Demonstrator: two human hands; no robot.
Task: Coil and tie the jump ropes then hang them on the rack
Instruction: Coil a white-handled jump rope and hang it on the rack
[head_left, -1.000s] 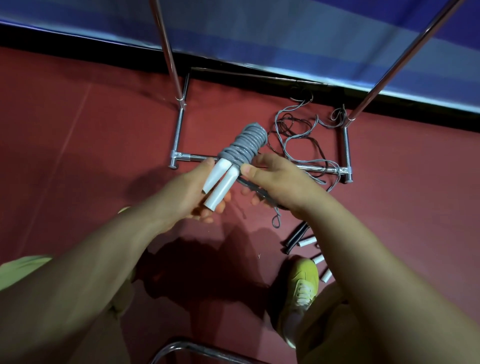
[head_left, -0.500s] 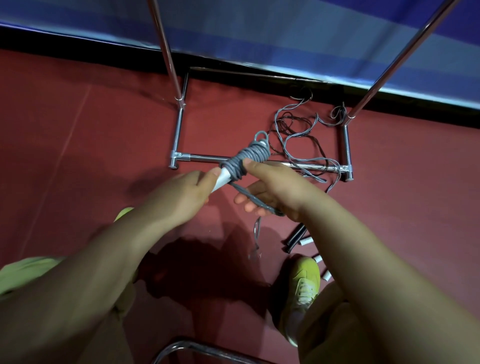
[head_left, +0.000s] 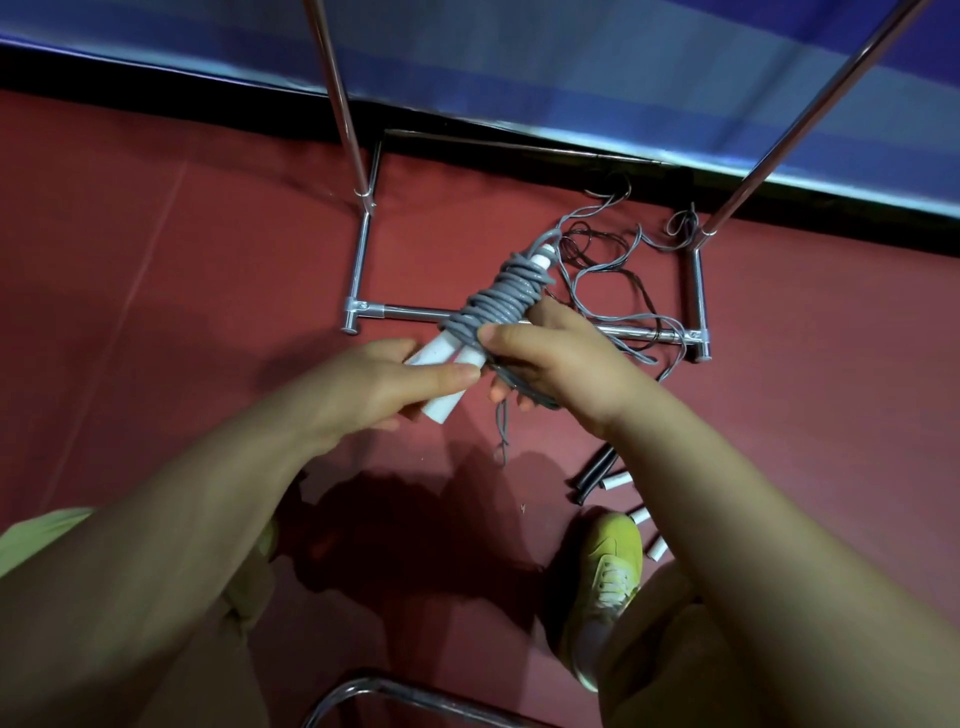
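A grey jump rope (head_left: 501, 299) is wound in many turns around its two white handles (head_left: 441, 384). My left hand (head_left: 374, 384) grips the lower ends of the handles. My right hand (head_left: 556, 358) pinches the grey cord at the bottom of the winding, and a short loose end (head_left: 501, 431) hangs below it. The chrome rack (head_left: 519, 316) stands on the red floor just beyond my hands, its two uprights rising out of view. More jump ropes (head_left: 613, 270) lie tangled on the floor inside the rack's base.
Black handles (head_left: 595, 473) and several white handles (head_left: 639, 517) lie on the floor by my yellow-green shoe (head_left: 608, 577). A curved chrome tube (head_left: 395, 693) shows at the bottom edge. A blue wall with a black skirting runs behind the rack.
The wound bundle has turned and risen a little, so both white handles show again below the winding. My left hand shifted its hold on the handles; my right hand kept the cord.
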